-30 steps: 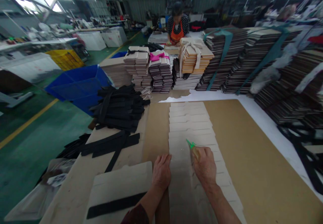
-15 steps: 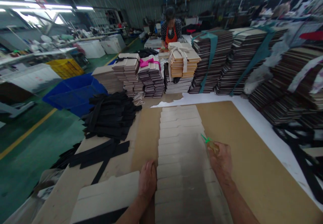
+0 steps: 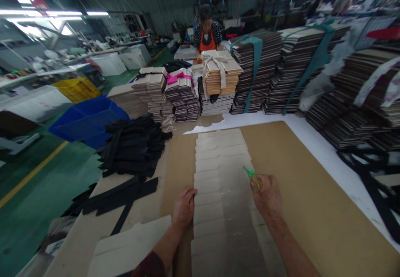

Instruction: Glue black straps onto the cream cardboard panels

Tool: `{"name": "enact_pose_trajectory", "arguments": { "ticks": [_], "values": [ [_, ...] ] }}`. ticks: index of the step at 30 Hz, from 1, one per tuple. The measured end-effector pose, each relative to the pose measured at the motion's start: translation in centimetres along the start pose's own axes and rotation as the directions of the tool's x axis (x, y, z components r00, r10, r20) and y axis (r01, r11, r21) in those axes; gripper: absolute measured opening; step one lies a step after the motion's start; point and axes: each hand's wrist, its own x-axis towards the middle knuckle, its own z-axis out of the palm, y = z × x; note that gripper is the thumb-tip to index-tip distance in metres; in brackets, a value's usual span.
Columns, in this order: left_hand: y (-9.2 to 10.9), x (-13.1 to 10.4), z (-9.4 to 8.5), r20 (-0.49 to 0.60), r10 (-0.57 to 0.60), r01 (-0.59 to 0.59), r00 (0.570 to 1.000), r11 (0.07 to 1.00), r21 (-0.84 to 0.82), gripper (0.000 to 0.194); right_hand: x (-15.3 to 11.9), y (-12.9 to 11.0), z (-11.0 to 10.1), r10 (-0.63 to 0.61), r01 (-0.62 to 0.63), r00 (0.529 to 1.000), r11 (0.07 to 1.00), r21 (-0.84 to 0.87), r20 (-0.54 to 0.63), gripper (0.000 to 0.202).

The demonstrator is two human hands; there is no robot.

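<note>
A long row of overlapping beige panels [image 3: 208, 198] runs away from me across brown board; they look like stiff card or fabric-covered board. A wet-looking sheen lies along the row's right half. My right hand [image 3: 268, 198] is closed around a small yellowish glue bottle [image 3: 256, 182]. Its green nozzle [image 3: 249, 171] points left over the right edge of the row. My left hand [image 3: 184, 207] has its fingers curled together, the fingertips on the row's left edge, seemingly pinching a panel there. More beige panels [image 3: 131, 243] lie beside my left forearm.
Black strips [image 3: 134, 148] are heaped at the left, with loose ones nearer me. Tied board stacks [image 3: 258, 73] line the far side and right. A blue bin [image 3: 90, 118] stands on the floor at left. A person in an orange apron [image 3: 208, 41] works beyond the stacks.
My left hand has slid forward along the row's left edge, its fingertips now on the edge. My right hand has shifted slightly left with the glue bottle. The view has turned slightly.
</note>
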Motion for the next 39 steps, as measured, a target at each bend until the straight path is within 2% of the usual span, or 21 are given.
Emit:
{"name": "enact_pose_trajectory", "arguments": {
  "ticks": [3,6,12,17,19,25,31,35,39],
  "values": [
    [-0.4,-0.3,0.2,-0.014,0.009,-0.009,1.0,1.0,-0.009,0.031,-0.5,-1.6,0.4,-0.055,0.056,0.997,0.998,-0.025,0.048,0.015],
    [-0.5,-0.5,0.3,-0.026,0.014,-0.014,1.0,1.0,-0.011,0.032,-0.9,-2.2,0.3,-0.076,0.081,0.994,0.995,-0.064,0.079,0.015],
    [-0.3,-0.7,0.3,-0.039,0.018,-0.019,0.999,1.0,-0.012,0.034,-0.9,-1.5,-0.6,-0.02,0.02,1.0,0.989,-0.145,0.0,0.015],
    [-0.2,-0.7,0.2,-0.03,0.02,-0.021,0.999,1.0,-0.011,0.034,-1.3,-3.7,0.6,-0.119,0.128,0.988,0.987,-0.092,0.095,0.017],
    [-0.1,-0.7,0.2,-0.024,0.018,-0.019,1.0,1.0,-0.011,0.034,-1.3,-4.2,1.0,-0.147,0.154,0.984,0.986,-0.068,0.1,0.014],
    [0.1,-0.6,0.2,-0.012,0.011,-0.011,1.0,1.0,-0.018,0.035,-1.2,-4.2,1.0,-0.134,0.138,0.989,0.988,-0.068,0.06,0.014],
    [0.4,-0.7,0.0,0.003,-0.006,0.006,1.0,1.0,-0.01,0.034,-1.9,-6.2,1.6,-0.154,0.16,0.977,0.987,-0.031,0.145,0.013],
    [0.5,-0.6,-0.1,0.008,-0.011,0.011,1.0,1.0,-0.008,0.035,-1.8,-6.9,1.5,-0.124,0.133,0.983,0.99,-0.055,0.135,0.014],
    [0.6,-0.6,-0.1,0.014,-0.014,0.014,1.0,1.0,0.001,0.034,-2.0,-8.5,2.2,-0.159,0.164,0.975,0.986,-0.019,0.153,0.013]
  ]
}}
